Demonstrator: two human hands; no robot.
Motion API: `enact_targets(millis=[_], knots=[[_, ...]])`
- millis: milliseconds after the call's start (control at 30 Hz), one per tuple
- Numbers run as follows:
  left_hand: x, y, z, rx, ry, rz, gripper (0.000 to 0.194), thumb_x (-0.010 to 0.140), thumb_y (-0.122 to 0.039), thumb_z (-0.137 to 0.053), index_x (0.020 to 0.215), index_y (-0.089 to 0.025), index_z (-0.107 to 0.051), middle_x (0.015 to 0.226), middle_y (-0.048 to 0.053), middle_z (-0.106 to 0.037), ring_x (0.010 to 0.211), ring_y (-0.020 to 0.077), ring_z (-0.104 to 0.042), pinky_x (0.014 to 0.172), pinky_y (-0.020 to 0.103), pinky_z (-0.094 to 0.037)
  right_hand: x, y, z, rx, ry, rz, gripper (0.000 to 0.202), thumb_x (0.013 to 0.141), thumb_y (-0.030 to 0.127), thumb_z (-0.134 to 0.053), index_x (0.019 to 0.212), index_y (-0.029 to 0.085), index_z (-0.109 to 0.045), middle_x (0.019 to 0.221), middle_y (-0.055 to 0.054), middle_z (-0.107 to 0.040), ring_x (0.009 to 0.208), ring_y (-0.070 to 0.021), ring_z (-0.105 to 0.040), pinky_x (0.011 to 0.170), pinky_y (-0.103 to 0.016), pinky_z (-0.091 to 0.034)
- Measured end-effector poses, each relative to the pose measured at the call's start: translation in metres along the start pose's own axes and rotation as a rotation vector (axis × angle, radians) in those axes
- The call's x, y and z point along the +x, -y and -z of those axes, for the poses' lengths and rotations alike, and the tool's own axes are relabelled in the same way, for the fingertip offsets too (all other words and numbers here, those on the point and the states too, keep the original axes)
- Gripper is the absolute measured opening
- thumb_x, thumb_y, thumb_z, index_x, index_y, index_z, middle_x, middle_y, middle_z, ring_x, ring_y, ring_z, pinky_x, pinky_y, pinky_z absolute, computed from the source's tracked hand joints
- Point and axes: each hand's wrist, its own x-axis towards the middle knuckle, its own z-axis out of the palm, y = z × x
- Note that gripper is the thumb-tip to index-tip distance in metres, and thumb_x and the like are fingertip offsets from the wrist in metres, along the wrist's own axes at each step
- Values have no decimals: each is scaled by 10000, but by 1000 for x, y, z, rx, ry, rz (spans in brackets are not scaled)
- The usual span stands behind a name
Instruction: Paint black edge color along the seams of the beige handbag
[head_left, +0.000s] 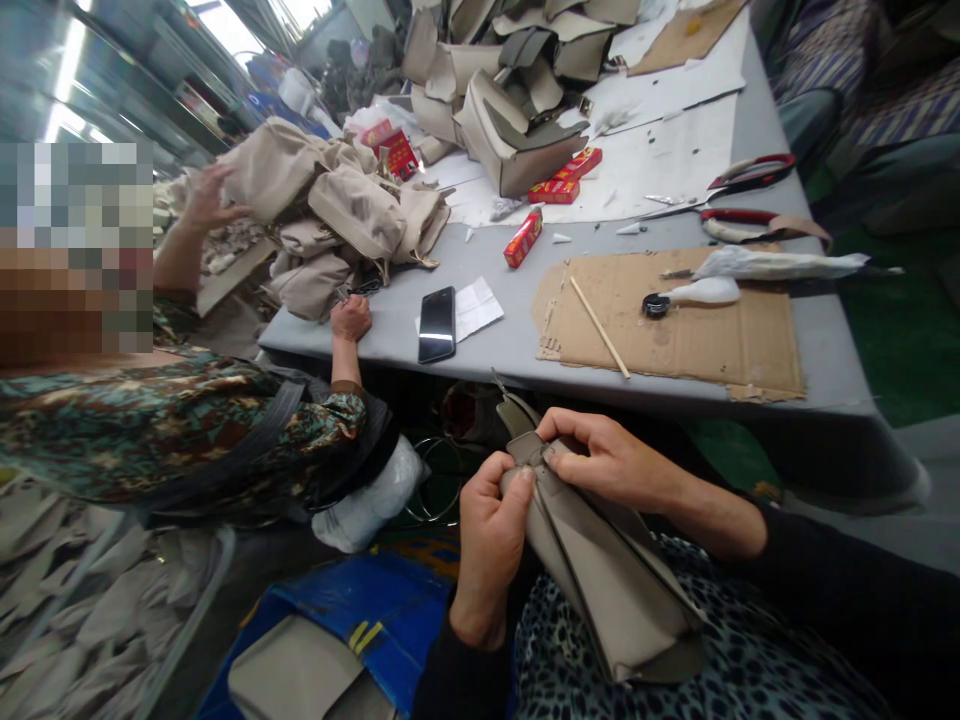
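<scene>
A grey-beige handbag (600,560) lies slanted across my lap, its upper end between my hands. My left hand (491,530) is closed on the bag's near edge, the thumb pressed on top. Opposite it, my right hand (600,455) pinches the same end by a small tab, fingers bent. The two thumbs almost meet over the tab. A strap piece (517,410) sticks out beyond the fingers toward the table. What lies under the fingertips is hidden.
On the grey table (480,260) lie cardboard (675,340) with a wooden stick (600,325), a white bottle (701,292), scissors (720,200), a phone (437,325), red boxes (555,185) and piled bags (360,205). A co-worker (225,430) sits left. A blue bin (360,610) stands below.
</scene>
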Motion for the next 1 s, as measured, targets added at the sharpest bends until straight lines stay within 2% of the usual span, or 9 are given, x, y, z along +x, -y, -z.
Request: enact_targets(millis=[400, 733, 1000], knots=[[-1, 1, 0, 17, -4, -7, 276, 900, -410, -658, 763, -187, -570, 678, -38, -441, 614, 123, -367, 563, 218, -334, 4, -7, -2, 137, 19, -36, 93, 747, 206, -572, 835, 179, -580, 701, 46, -489, 640, -114, -407, 572, -229, -341], [-3, 0, -1, 46, -41, -24, 246, 897, -390, -650, 768, -190, -588, 673, -35, -449, 620, 128, -375, 584, 224, -346, 1, -10, -7, 93, -42, -2, 81, 766, 193, -564, 831, 172, -608, 703, 40, -473, 650, -117, -379, 571, -236, -308], [0, -9, -7, 81, 2, -62, 256, 894, -372, -617, 724, -196, -545, 645, -44, -421, 601, 129, -367, 572, 235, -329, 2, -15, 1, 162, -23, -103, 150, 791, 315, -665, 840, 187, -605, 693, 34, -517, 626, -124, -414, 570, -236, -337]])
